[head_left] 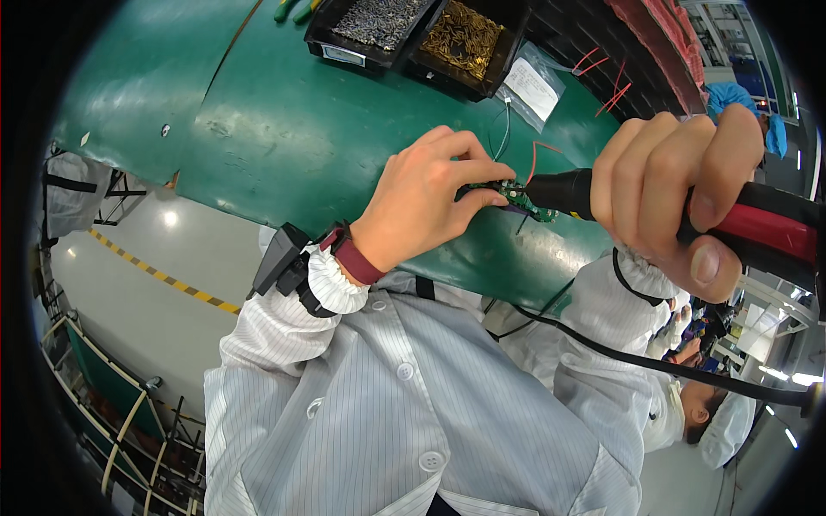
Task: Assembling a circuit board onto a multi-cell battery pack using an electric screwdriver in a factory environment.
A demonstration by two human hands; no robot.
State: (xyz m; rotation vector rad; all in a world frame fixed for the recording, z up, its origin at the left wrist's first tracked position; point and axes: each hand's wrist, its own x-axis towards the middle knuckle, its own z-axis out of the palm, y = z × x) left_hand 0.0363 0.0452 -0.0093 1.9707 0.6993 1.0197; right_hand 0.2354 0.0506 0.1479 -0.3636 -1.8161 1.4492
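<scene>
A person in a striped pale smock works at a green table (pixel 284 129), seen from above. The left hand (pixel 422 198) pinches the left end of a small green circuit board (pixel 542 215) between thumb and fingers, above the table's near part; the right hand (pixel 671 193) is wrapped around a black and red power tool (pixel 779 230), its nose pointing left at the board. The nose and left fingers hide much of the board, so contact between tip and board cannot be told. The right hand and tool also block the view to the right. A thick black cable (pixel 654 357) crosses in front of the right sleeve. Beyond the board lie a thin red wire (pixel 535 155), a pale wire (pixel 505 129) and a clear bag (pixel 535 86) holding a white printed slip; more red wires (pixel 615 90) lie farther right. At the far side, two black bins stand side by side: the left bin (pixel 383 64) holds a heap of small silver pieces, the right bin (pixel 443 79) slender brass-coloured ones. Green handles (pixel 297 10) show beside the left bin.
</scene>
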